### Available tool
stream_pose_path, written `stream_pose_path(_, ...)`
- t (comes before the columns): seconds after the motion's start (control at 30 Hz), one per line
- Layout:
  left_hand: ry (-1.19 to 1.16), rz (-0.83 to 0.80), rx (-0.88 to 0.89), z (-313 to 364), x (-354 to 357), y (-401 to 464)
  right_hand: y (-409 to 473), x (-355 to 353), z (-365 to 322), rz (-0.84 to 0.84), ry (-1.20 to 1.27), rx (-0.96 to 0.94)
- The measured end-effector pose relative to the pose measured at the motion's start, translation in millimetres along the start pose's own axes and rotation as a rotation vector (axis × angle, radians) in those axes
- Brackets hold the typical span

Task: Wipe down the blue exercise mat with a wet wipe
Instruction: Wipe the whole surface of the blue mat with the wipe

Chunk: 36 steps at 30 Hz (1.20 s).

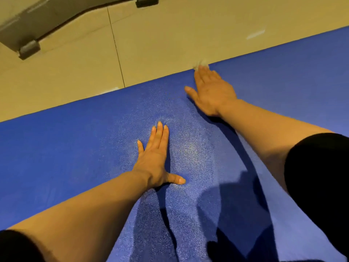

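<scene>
The blue exercise mat (75,148) lies flat on a tiled floor and fills the lower part of the view. A shiny damp band runs down its middle. My left hand (154,157) lies flat on the mat with straight fingers and the thumb spread out. My right hand (211,91) reaches to the mat's far edge, fingers straight, pressing a white wet wipe (203,64) against the mat. Only a small blurred bit of the wipe shows past the fingertips. Both forearms are bare below black sleeves.
Beige floor tiles (151,35) stretch beyond the mat's far edge. A grey piece of furniture with dark feet (28,48) stands at the top left, and another dark foot (147,0) sits at the top edge.
</scene>
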<state>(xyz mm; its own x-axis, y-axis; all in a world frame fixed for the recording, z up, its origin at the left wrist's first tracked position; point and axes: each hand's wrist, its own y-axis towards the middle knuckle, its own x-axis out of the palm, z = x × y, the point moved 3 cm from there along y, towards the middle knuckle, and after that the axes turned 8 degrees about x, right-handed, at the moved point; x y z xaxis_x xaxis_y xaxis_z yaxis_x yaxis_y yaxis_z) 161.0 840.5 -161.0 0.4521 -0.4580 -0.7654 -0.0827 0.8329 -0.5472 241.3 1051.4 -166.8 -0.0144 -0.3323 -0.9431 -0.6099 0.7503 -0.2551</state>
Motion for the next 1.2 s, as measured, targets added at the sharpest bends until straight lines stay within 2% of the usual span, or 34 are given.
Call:
stream_pose_path(0.1,0.005,-0.013,-0.01,0,-1,0,-9,-4,28,0.054,0.035,0.183)
stream_pose_path(0.17,0.005,-0.01,-0.011,-1,0,1,-11,0,12,0.049,0.083,0.229)
stream_pose_path(0.23,0.005,-0.012,-0.011,2,-1,2,-16,7,-18,0.04,0.112,0.161)
stream_pose_path(0.3,0.004,-0.014,-0.013,2,0,1,-26,22,-44,0.062,0.053,0.006)
stream_pose_path(0.4,-0.009,-0.009,-0.007,3,1,1,-35,24,-32,0.02,-0.001,-0.147)
stream_pose_path(0.53,0.001,-0.009,-0.01,2,0,1,-31,13,15,0.088,0.031,0.049)
stream_pose_path(0.63,0.0,-0.004,-0.007,-1,1,2,-34,21,-4,0.078,0.072,0.167)
stream_pose_path(0.7,-0.004,-0.005,-0.008,1,1,2,-43,26,-31,0.056,0.057,0.092)
stream_pose_path(0.77,-0.006,-0.009,-0.009,2,1,2,-56,35,-49,0.02,0.012,-0.069)
stream_pose_path(0.83,-0.006,-0.005,-0.008,2,1,2,-62,33,-41,0.003,-0.007,-0.183)
stream_pose_path(0.93,0.012,0.002,-0.007,0,-2,3,-57,22,-4,0.097,0.038,-0.094)
stream_pose_path(1.0,0.021,-0.007,-0.009,0,-2,3,-56,22,9,0.082,0.059,0.046)
stream_pose_path(1.07,0.03,-0.011,-0.014,0,-2,4,-61,28,-4,0.061,0.064,0.102)
stream_pose_path(1.2,0.064,-0.027,-0.046,2,-4,4,-83,48,-50,0.025,0.006,-0.101)
